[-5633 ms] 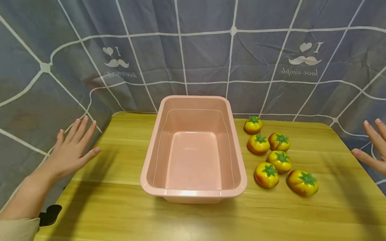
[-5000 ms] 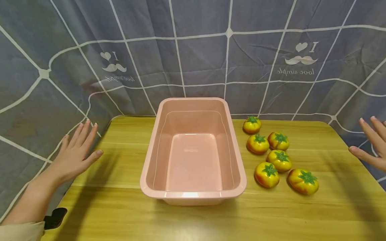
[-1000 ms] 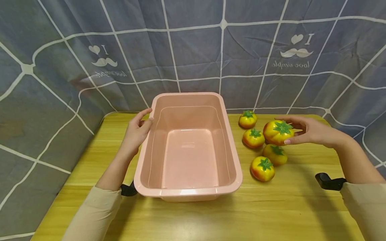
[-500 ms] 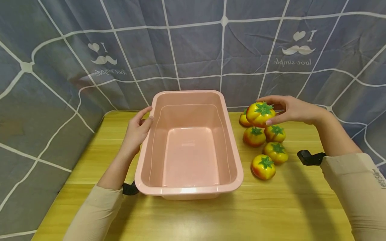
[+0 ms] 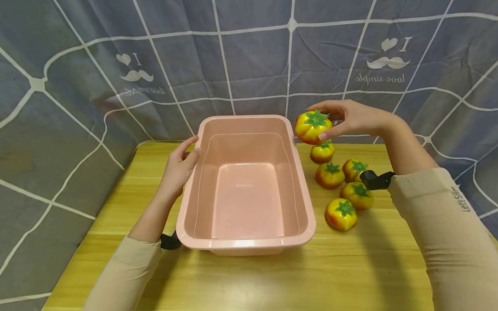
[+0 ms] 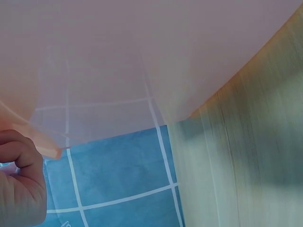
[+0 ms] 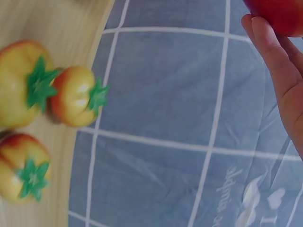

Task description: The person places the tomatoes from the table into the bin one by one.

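Note:
In the head view a pink plastic basin stands on the table. My left hand pinches its left rim near the far corner, thumb and finger curled at the edge. That same hand shows beside the basin wall in the left wrist view. My right hand grips a yellow-red tomato with green star-shaped leaves, raised just off the basin's far right corner. The right wrist view catches only the red underside of this tomato against the fingers. The basin holds nothing.
Several similar tomatoes lie on the wooden table right of the basin, among them a far one below the held tomato and a near one. A grey-blue curtain with white lines hangs behind and at the sides.
Both hands came in from the sides: the left took hold of the basin's rim, the right picked up the front-right tomato. Over the last second the right hand carried it up, left and farther back.

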### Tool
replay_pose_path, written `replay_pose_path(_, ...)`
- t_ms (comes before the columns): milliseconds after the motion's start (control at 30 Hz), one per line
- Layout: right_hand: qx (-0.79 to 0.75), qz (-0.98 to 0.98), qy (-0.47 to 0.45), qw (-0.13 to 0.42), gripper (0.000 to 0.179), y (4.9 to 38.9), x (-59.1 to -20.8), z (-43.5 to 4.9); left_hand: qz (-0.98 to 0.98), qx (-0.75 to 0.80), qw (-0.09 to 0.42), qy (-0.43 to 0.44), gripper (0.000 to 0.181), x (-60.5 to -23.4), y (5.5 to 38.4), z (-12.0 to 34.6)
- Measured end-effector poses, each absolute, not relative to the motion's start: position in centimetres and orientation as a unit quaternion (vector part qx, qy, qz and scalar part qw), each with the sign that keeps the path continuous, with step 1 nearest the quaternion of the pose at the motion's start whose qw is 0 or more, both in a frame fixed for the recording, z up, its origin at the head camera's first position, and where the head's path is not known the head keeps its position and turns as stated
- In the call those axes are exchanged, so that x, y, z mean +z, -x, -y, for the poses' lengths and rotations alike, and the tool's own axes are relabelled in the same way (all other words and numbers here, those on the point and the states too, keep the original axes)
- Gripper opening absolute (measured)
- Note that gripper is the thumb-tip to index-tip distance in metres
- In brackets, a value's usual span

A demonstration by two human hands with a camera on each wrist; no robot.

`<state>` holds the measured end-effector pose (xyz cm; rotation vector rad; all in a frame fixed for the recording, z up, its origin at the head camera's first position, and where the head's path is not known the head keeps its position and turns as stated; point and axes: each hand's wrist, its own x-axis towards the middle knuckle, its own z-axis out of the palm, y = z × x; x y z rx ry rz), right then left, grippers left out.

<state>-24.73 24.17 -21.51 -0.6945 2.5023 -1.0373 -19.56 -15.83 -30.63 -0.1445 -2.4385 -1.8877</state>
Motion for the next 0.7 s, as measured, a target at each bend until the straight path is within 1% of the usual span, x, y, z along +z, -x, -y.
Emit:
replay_pose_path(167, -0.382, -0.874, 0.249, 0.17, 0.063, 25.7, -20.9, -22.3, 0.793, -0.607, 0.028, 0.045, 0.048, -30.6, 19.6, 15.9)
replay_pose_path(400, -0.394, -0.869, 0.259, 0.152, 0.065, 26.8, -20.1, -19.3, 0.795, -0.604, 0.029, 0.044, 0.047, -30.6, 19.6, 16.0)
replay_pose_path(700, -0.386, -0.874, 0.264, 0.133, 0.066, 27.6, -19.5, -15.3, 0.796, -0.603, 0.03, 0.05, 0.047, -30.7, 19.5, 16.0)
